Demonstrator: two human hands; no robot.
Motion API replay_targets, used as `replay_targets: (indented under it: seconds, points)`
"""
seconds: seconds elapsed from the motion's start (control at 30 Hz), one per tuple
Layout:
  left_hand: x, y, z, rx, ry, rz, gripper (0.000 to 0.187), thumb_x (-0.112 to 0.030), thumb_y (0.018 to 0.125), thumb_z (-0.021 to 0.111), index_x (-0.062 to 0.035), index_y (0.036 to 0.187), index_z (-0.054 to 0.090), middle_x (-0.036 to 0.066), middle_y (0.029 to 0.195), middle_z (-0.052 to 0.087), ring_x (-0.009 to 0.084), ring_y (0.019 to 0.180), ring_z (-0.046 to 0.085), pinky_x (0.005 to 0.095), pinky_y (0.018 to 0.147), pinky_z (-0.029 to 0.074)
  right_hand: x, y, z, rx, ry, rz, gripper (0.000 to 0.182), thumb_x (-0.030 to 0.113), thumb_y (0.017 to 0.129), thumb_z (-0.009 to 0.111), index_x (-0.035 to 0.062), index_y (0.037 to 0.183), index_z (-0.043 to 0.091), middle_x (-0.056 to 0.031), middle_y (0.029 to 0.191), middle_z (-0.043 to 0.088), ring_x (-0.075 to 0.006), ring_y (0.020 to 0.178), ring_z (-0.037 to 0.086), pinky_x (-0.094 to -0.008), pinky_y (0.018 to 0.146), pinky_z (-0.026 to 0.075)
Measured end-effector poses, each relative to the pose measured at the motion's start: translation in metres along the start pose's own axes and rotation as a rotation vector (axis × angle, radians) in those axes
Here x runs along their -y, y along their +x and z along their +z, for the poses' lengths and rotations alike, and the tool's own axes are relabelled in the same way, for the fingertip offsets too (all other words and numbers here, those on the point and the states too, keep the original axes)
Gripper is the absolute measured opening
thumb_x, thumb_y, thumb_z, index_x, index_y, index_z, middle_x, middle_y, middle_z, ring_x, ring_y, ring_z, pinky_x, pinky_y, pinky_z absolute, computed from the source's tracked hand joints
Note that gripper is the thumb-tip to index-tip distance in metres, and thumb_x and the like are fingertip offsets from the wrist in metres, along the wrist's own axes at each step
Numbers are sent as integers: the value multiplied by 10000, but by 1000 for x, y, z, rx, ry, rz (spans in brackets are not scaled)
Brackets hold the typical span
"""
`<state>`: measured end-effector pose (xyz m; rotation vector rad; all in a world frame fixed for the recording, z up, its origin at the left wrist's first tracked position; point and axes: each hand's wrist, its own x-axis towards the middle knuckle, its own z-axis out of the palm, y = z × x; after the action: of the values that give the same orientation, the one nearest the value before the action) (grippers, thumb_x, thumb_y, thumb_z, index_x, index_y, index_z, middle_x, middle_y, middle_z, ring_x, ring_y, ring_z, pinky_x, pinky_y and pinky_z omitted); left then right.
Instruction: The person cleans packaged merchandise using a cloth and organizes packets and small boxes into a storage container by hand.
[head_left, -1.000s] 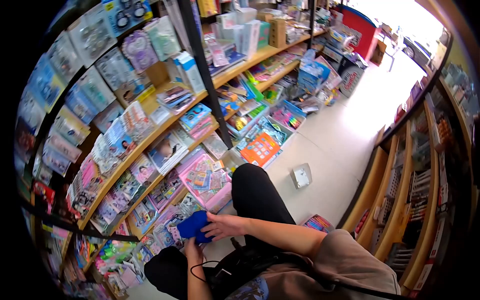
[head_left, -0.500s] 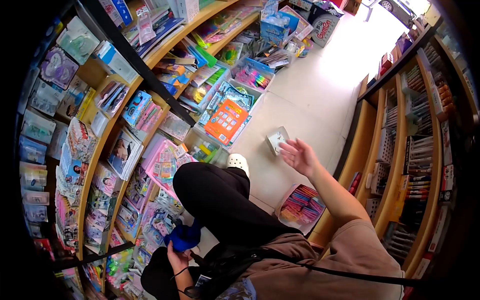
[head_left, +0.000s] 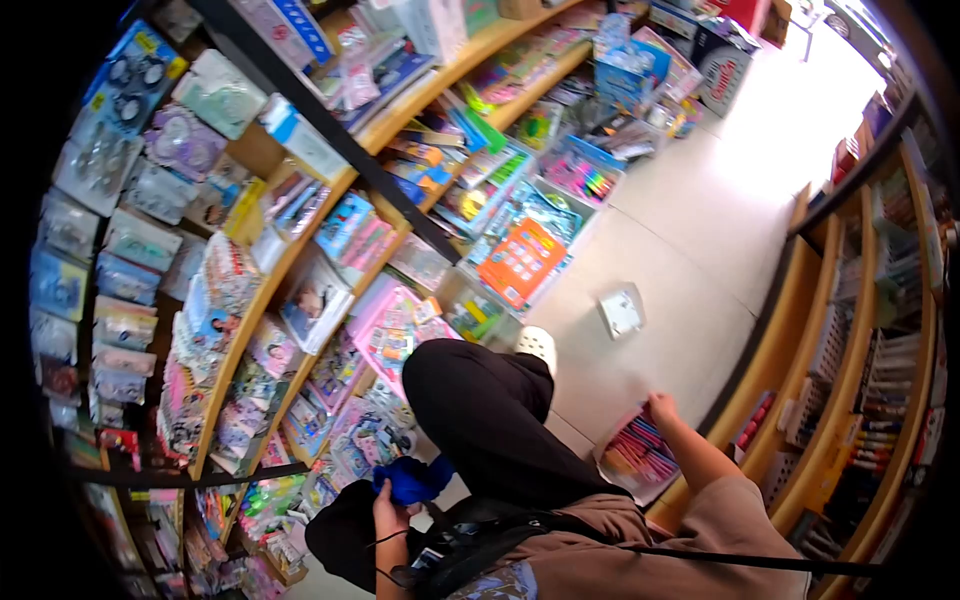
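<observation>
A bunched blue cloth (head_left: 412,480) is held in my left hand (head_left: 388,515), whose fingers are closed on it low beside my bent knee. My right hand (head_left: 660,408) reaches down to the floor, closed at the upper edge of a pale plastic tub (head_left: 647,490). Inside the tub lie many slim pink, red and purple packets or pens (head_left: 640,450). The fingertips are small and partly blurred where they meet the rim. Farther along the floor, apart from both hands, sits a small open white box (head_left: 622,311).
Wooden shelves (head_left: 270,300) packed with stationery and cards line the left. Bins on the floor hold toys, markers and an orange booklet (head_left: 521,262). On the right stands a pen shelf (head_left: 800,310). My shoe (head_left: 537,347) rests on the tiled floor (head_left: 690,245).
My right hand has moved from beside the white box down to the tub, its spread fingers now closed. The left still holds the blue cloth. The whole view has shifted.
</observation>
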<state>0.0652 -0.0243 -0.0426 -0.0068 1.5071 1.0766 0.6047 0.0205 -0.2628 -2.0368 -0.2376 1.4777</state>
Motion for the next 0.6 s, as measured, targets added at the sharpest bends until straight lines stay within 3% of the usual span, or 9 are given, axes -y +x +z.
replay_targets:
  seconds: [0.03,0.1,0.17,0.23,0.3,0.37,0.43,0.5,0.6]
  points:
    - [3,3,-5,29,19,20,368,-348,901,417,-48,1098,499,95,906,605,191,611,543,271,380,333,-6,-9,3,-78,156,30,79,74,828,498,9,805,536,-93,613,540,-180,498,531,-287,411,421]
    - [10,18,-23,78,-16,14,361,-321,896,445,-33,1109,485,123,962,595,215,670,582,276,389,369,-72,32,-7,-69,-186,-356,96,-67,731,502,1,799,501,-103,590,525,-182,487,526,-306,383,402]
    - [8,12,-11,-17,-64,51,347,-257,881,497,-18,1131,468,145,1059,569,282,897,607,383,608,537,-63,-2,-2,16,-122,-185,88,-71,714,543,4,754,519,-85,539,510,-177,393,487,-311,338,376]
    - [10,19,-14,18,-82,62,344,-241,884,493,-17,1143,461,145,1074,563,289,921,598,429,669,535,-37,-45,4,156,-172,-125,127,-25,689,620,13,773,534,-82,555,535,-169,398,504,-305,356,401]
    - [8,19,-12,-21,-76,32,323,-218,888,485,-42,1157,457,141,1075,565,292,912,602,436,648,531,-19,-75,17,102,-376,-167,165,28,668,662,10,781,543,-106,620,574,-200,515,568,-316,458,463]
    - [7,17,-8,47,-54,78,319,-221,883,493,-58,1155,459,138,1072,567,285,912,602,436,651,525,-26,-75,23,72,-723,-557,277,37,641,689,-10,872,543,-140,715,607,-236,681,607,-317,581,495]
    - [6,15,-3,-16,4,96,315,-233,877,504,-70,1144,471,125,1058,573,272,887,607,427,636,523,-28,-67,35,252,-507,-296,566,51,582,730,-25,1079,470,-144,775,629,-238,802,622,-328,670,499]
    - [7,17,-4,-29,26,102,314,-240,873,511,-78,1140,478,117,1052,576,265,878,609,428,641,522,-14,-67,38,295,-552,-107,358,68,632,663,2,971,570,-152,770,631,-231,803,635,-314,675,506]
    - [6,12,6,-29,29,115,293,-234,869,521,-83,1118,493,108,1040,579,260,876,607,435,654,519,16,-83,49,118,-763,-434,221,30,640,600,-1,859,603,-142,712,626,-232,732,623,-316,647,492]
